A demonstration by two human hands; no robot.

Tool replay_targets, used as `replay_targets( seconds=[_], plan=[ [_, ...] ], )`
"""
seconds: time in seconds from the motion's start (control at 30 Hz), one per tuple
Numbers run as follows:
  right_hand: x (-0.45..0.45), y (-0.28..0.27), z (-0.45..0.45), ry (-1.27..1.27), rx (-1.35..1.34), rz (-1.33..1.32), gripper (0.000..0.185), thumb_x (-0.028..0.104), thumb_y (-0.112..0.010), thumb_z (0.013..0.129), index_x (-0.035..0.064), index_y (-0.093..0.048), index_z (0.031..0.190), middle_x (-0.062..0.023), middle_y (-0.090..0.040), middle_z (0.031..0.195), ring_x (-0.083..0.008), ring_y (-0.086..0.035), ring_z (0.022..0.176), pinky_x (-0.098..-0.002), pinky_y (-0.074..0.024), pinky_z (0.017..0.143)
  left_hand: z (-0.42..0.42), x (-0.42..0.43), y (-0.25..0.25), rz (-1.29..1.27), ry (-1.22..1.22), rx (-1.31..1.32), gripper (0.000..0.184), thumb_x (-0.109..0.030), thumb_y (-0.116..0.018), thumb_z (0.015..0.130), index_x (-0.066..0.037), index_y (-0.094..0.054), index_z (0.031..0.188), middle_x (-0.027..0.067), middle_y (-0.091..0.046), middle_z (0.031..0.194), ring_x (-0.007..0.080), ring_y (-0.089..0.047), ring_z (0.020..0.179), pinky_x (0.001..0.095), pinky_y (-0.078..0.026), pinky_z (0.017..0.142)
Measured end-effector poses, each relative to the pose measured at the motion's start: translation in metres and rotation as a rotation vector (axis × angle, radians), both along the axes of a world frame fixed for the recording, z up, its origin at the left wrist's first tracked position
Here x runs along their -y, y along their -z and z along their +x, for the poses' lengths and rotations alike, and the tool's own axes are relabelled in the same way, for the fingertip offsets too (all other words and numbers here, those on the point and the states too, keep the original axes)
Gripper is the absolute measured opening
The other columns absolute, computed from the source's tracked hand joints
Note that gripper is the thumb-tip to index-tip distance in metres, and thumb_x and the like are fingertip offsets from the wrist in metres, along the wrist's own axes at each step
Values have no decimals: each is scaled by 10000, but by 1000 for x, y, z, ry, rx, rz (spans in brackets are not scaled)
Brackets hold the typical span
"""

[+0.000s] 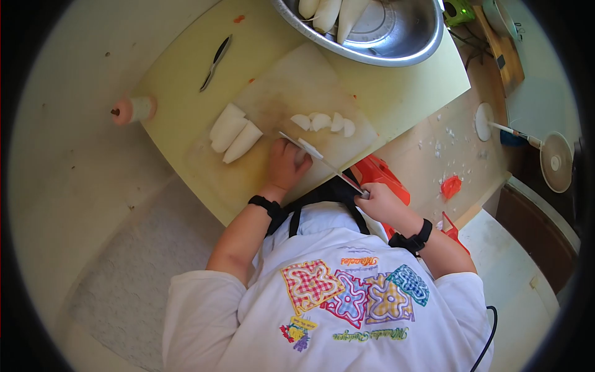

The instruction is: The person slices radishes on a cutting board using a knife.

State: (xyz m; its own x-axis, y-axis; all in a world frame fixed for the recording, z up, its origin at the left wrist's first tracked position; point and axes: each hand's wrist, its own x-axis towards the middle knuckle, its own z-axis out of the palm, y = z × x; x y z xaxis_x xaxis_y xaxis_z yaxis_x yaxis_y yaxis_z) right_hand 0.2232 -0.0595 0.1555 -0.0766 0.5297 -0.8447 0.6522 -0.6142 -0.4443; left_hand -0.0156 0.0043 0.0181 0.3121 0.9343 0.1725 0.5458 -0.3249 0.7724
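Observation:
My right hand (385,203) is closed around the handle of a kitchen knife (338,170), whose blade points up and left over the cutting board (288,80). My left hand (286,166) is curled on the board with its fingertips by the blade, gripping a piece of white radish that the fingers mostly hide. A white slice (310,147) lies along the blade. Left of that hand rest several long peeled radish pieces (228,127). Beyond the knife, several half-round radish slices (320,121) sit in a loose row.
A steel basin (387,62) with whole white radishes (326,13) stands at the table's far side. On the yellowish table (180,80) lies a slim black-and-silver tool (216,62). A pink-and-white bottle (136,110) is at the left edge. Red plastic (379,173) shows beneath the right edge.

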Motion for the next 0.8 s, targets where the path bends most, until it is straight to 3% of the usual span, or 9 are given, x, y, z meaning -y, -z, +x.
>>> replay_targets(
  seconds=[0.43, 0.8],
  plan=[
    [1, -12, 2, -39, 105, -116, 293, 243, -658, 860, -47, -675, 900, -190, -645, 703, -296, -647, 654, -392, -500, 632, -1, -1, 1, 20, -7, 19, 307, -136, -760, 722, -52, -566, 944, 147, -558, 939, 373, -547, 895, 451, -448, 758],
    [-12, 9, -17, -74, 118, -45, 289, 233, -655, 857, -55, -646, 842, -190, -614, 663, -300, -622, 621, -400, -480, 611, -3, 2, 7, 33, -46, 28, 288, -183, -761, 718, -54, -570, 891, 157, -550, 931, 366, -550, 868, 451, -464, 751]
  ],
)
